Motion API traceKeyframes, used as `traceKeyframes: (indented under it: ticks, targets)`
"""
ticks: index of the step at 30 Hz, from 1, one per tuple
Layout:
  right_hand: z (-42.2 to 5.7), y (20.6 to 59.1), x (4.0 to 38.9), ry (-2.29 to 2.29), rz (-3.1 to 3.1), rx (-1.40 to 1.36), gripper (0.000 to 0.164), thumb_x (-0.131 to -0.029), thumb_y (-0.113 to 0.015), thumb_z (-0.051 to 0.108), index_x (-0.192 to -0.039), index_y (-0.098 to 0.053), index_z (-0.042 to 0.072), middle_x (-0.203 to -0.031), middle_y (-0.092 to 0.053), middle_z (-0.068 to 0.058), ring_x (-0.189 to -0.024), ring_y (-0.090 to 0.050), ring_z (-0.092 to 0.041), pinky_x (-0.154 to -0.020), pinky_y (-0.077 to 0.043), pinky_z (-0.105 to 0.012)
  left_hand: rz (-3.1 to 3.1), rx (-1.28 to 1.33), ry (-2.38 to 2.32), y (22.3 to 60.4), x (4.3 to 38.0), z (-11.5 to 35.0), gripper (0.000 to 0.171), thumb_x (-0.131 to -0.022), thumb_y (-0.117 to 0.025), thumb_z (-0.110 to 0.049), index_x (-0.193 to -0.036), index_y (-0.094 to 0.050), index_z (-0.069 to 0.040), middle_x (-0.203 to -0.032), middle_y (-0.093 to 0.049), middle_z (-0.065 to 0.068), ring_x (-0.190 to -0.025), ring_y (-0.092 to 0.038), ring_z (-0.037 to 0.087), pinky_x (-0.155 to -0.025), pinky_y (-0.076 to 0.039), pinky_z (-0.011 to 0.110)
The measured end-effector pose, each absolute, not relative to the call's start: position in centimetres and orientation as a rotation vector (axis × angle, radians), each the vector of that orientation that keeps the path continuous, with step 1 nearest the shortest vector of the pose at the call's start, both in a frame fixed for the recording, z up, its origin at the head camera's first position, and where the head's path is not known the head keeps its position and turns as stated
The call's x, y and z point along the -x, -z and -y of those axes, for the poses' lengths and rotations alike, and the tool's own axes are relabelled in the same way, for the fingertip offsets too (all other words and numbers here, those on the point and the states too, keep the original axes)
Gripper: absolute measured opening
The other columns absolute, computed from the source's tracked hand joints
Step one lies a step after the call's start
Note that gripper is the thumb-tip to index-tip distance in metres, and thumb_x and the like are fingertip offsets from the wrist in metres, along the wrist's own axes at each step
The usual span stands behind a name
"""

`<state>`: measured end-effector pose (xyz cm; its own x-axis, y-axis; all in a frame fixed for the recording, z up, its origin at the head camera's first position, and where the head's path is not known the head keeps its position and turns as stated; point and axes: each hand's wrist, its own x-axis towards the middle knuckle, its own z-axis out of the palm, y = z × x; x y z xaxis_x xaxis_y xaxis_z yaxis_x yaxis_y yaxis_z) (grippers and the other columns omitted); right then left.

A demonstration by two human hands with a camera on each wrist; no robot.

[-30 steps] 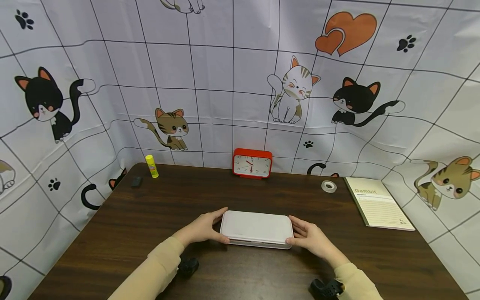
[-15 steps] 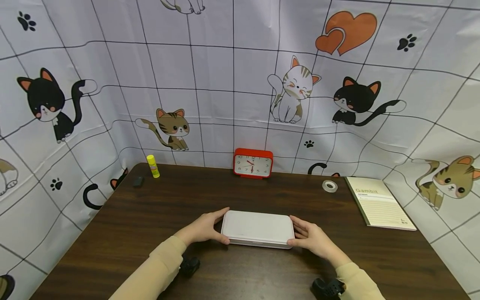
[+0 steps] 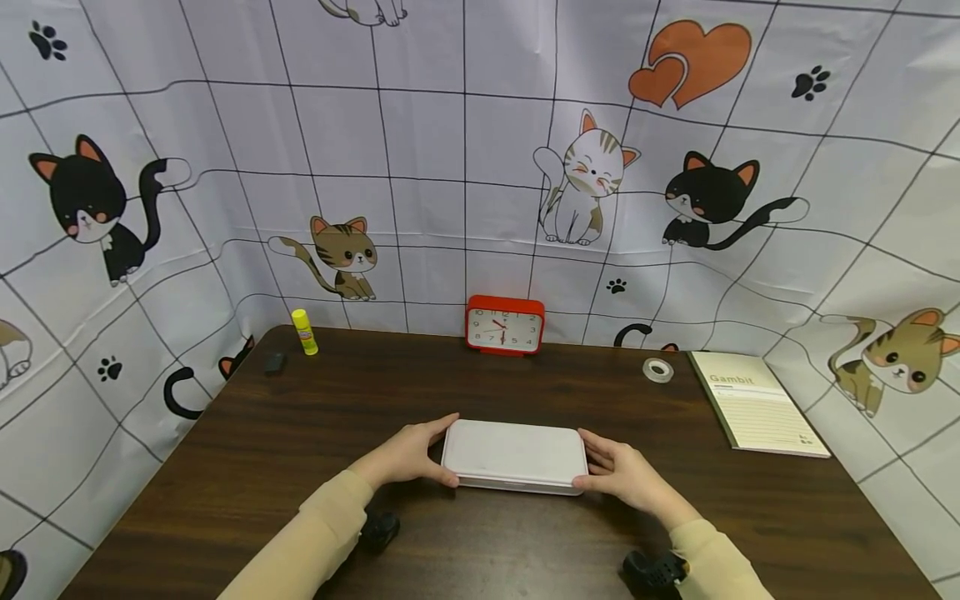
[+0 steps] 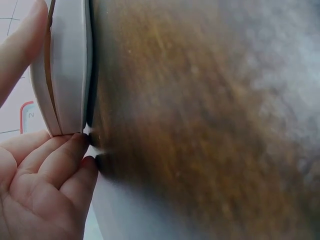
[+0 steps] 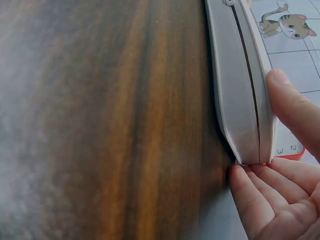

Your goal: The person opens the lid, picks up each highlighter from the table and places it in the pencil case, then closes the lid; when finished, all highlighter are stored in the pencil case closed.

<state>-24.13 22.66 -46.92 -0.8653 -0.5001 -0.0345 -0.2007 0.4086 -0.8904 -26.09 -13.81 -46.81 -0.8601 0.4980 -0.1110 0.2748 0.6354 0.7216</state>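
A white pencil case point(image 3: 513, 454), a flat box with rounded corners, lies on the dark wood table in front of me, long side across. My left hand point(image 3: 408, 454) holds its left end, thumb at the front corner and fingers at the end and back. At the right end my right hand point(image 3: 618, 475) grips it the same way. In the left wrist view a thin seam runs along the side of the case point(image 4: 70, 70), and the fingertips point(image 4: 75, 145) meet its end. The right wrist view shows a small clasp point(image 5: 228, 2) on the front, with the thumb point(image 5: 280, 82) on the lid edge.
Along the back of the table point(image 3: 390, 375) stand a yellow glue stick point(image 3: 303, 332) and a red clock point(image 3: 505, 326). A small dark block point(image 3: 274, 363) lies at left. A tape roll point(image 3: 657, 371) and a notebook point(image 3: 757, 404) lie at right. A cat-print curtain point(image 3: 465, 167) hangs behind.
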Motion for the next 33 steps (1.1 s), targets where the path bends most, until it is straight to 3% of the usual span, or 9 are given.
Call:
traceKeyframes:
  ticks: [18, 27, 30, 33]
  targets:
    - [-22.6, 47.1, 24.2, 1.393, -2.418, 0.577, 0.09, -0.077, -0.078, 0.025, -0.143, -0.028, -0.011, -0.146, -0.026, -0.034, -0.127, -0.042, -0.046, -0.089, -0.05, -0.032, -2.657, -0.619, -0.889, 46.5, 25.7, 13.0, 0.105, -0.066, -0.085, -0.039, -0.147, -0.031, -0.001, -0.142, -0.044, 0.02, -0.128, -0.046, 0.033, -0.103, -0.04, 0.046]
    - [-22.5, 47.3, 24.1, 1.374, -2.442, 0.569, 0.088, -0.081, -0.075, 0.025, -0.145, -0.025, -0.009, -0.147, -0.025, -0.033, -0.129, -0.038, -0.046, -0.092, -0.048, -0.033, -2.633, -0.57, -0.847, 46.2, 26.1, 12.7, 0.108, -0.066, -0.086, -0.039, -0.149, -0.027, -0.001, -0.145, -0.041, 0.019, -0.132, -0.042, 0.032, -0.105, -0.036, 0.046]
    - [-22.2, 46.9, 24.0, 1.329, -2.479, 0.586, 0.086, -0.084, -0.073, 0.025, -0.146, -0.023, -0.01, -0.148, -0.024, -0.033, -0.129, -0.039, -0.046, -0.095, -0.046, -0.038, -2.607, -0.555, -0.904, 46.2, 26.1, 13.1, 0.108, -0.07, -0.082, -0.044, -0.149, -0.024, 0.0, -0.147, -0.038, 0.02, -0.133, -0.041, 0.032, -0.105, -0.036, 0.047]
    - [-22.1, 46.5, 23.7, 1.232, -2.621, 0.55, 0.082, -0.087, -0.069, 0.03, -0.146, -0.026, -0.007, -0.146, -0.033, -0.03, -0.127, -0.042, -0.045, -0.097, -0.044, -0.044, -2.625, -0.504, -0.951, 45.9, 25.7, 13.5, 0.098, -0.082, -0.07, -0.049, -0.15, -0.021, 0.001, -0.148, -0.035, 0.022, -0.133, -0.039, 0.036, -0.105, -0.035, 0.05]
